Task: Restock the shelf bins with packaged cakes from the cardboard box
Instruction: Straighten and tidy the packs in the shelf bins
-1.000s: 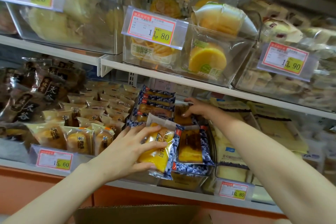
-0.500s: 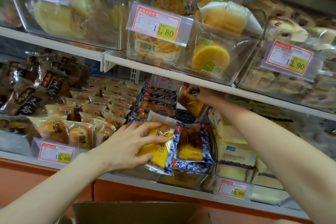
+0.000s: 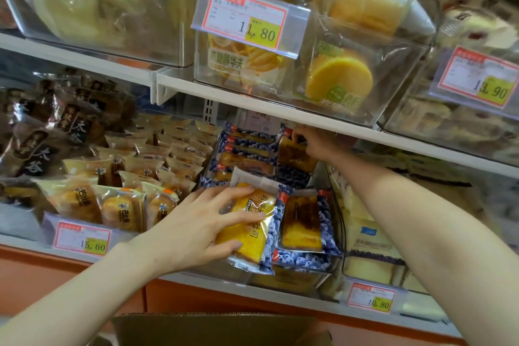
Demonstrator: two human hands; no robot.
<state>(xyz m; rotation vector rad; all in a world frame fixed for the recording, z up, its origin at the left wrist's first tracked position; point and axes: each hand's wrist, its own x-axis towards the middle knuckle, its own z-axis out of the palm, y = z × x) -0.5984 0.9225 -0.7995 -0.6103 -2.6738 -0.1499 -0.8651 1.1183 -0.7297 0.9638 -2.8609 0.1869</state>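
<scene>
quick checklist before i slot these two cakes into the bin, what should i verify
1. Left hand grips the front cake packet: ok, fingers and thumb curl round it.
2. Right hand holds the rear cake packet: ok, pinched near its top.
3. Headroom under the upper shelf: cannot tell, the right hand sits close beneath its edge.
4. Free slot at the back of the bin: cannot tell, the hand and packet hide it.
5. More stock in the cardboard box: cannot tell, only its flap shows.
</scene>
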